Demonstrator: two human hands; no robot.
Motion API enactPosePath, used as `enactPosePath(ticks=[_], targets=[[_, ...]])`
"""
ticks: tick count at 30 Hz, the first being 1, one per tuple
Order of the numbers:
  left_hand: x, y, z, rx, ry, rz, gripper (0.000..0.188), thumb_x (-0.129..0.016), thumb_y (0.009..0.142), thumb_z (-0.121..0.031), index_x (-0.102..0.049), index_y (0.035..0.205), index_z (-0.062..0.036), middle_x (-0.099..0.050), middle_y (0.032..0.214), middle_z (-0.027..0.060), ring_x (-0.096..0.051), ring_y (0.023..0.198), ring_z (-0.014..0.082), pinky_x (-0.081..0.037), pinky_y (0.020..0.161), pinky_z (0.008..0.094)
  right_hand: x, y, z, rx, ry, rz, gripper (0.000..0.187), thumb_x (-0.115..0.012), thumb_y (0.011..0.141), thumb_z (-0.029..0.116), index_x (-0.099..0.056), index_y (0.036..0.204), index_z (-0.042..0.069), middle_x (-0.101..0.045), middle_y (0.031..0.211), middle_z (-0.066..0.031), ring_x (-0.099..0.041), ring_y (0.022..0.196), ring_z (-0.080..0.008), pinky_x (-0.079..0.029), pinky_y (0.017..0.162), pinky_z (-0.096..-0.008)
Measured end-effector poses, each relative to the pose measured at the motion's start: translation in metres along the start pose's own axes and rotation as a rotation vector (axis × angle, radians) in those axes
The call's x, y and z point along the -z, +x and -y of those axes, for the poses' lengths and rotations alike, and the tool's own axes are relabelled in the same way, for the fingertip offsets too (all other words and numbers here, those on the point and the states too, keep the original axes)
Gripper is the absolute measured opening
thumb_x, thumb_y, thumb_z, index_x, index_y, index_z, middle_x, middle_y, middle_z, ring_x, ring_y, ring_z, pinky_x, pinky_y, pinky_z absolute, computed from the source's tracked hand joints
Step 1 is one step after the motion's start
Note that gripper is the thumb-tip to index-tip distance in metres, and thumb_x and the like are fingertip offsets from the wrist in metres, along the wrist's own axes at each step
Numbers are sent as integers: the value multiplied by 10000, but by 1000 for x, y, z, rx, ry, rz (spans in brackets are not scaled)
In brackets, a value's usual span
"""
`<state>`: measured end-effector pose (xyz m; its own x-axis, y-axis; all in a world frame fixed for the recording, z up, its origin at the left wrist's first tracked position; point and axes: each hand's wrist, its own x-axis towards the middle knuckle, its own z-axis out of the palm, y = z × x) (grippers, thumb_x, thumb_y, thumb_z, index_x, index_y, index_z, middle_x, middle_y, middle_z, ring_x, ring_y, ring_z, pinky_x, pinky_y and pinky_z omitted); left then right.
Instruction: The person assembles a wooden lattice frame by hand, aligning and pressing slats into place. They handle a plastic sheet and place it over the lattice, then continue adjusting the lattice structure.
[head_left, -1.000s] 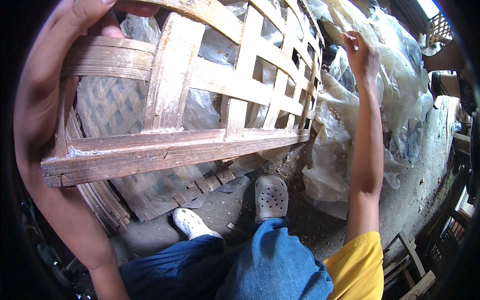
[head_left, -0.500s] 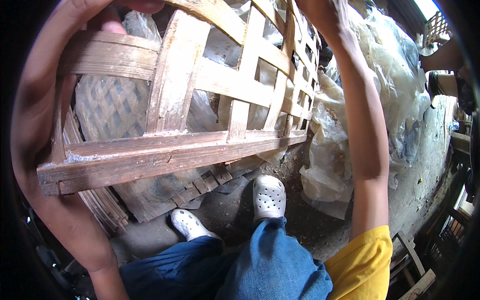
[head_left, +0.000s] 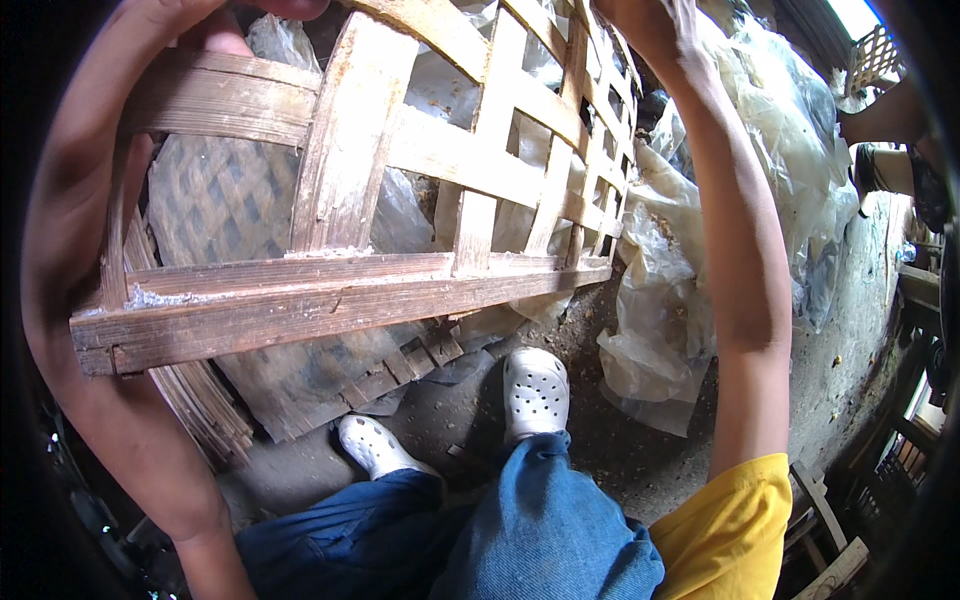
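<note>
A woven basket of wide pale wooden slats [head_left: 445,155] is raised in front of me, tilted, with open gaps between its slats. Along its near side runs a straight wooden bar [head_left: 340,313], with whitish residue in the corner above it. My left hand [head_left: 225,30] is closed around the basket at the upper left, its fingers partly behind a slat and partly cut off by the picture's edge. My right hand [head_left: 645,25] is at the basket's far right edge; its fingers are out of the picture.
Beneath the basket lie a worn woven mat [head_left: 225,200] and a stack of thin slats [head_left: 205,415]. Crumpled clear plastic sheeting [head_left: 765,140] is heaped at the right. My white clogs [head_left: 536,395] stand on the dirty floor. Another person's arm [head_left: 885,115] shows at the far right.
The near bar of the basket has risen slightly in the picture. My right forearm has shifted a little to the right; both hands stay at the basket.
</note>
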<state>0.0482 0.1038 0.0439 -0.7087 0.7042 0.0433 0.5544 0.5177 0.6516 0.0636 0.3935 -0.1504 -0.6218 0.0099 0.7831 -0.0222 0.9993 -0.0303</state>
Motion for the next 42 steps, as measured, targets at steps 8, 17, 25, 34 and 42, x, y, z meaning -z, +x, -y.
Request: enactPosePath(ticks=[8, 17, 25, 34, 42], targets=[[14, 6, 49, 9, -98, 66, 598, -530, 1011, -383, -433, 1459, 1, -609, 1280, 189, -663, 1078, 193, -561, 922, 306, -6, -3, -24, 30, 89, 93, 69, -714, 861, 74, -750, 919, 80, -666, 962, -84, -628, 999, -292, -536, 878, -412], [44, 8, 77, 2, -139, 132, 473, -465, 1078, -330, -483, 1440, -26, -588, 1333, 163, -647, 1130, 174, -546, 952, 297, 19, -90, -53, -908, 757, -29, 245, -773, 938, 253, -719, 1045, 40, -764, 990, -110, -742, 869, -228, -596, 779, -330], [42, 11, 67, 54, -125, 183, 808, -595, 945, -477, -331, 1547, -7, -569, 1356, 210, -633, 1093, 220, -526, 975, 340, 31, -155, -76, -1149, 355, 100, 252, -765, 908, 289, -777, 1061, 89, -780, 879, -49, -722, 760, -146, -545, 693, -268], [35, 15, 63, -118, -168, 72, 907, -723, 851, -379, -261, 1517, 29, -694, 1147, 212, -725, 767, 180, -596, 728, 288, 17, -90, -34, -927, 517, 69, 315, -715, 935, 372, -775, 1118, 122, -731, 892, -6, -616, 745, -96, -509, 687, -290], [50, 22, 72, 65, -255, 114, 966, -749, 842, -435, -236, 1531, 7, -655, 1214, 248, -734, 802, 248, -606, 765, 341, -22, -84, -4, -1416, 936, 201, 375, -703, 945, 437, -734, 1100, 97, -665, 920, -10, -531, 727, -110, -435, 626, -283]])
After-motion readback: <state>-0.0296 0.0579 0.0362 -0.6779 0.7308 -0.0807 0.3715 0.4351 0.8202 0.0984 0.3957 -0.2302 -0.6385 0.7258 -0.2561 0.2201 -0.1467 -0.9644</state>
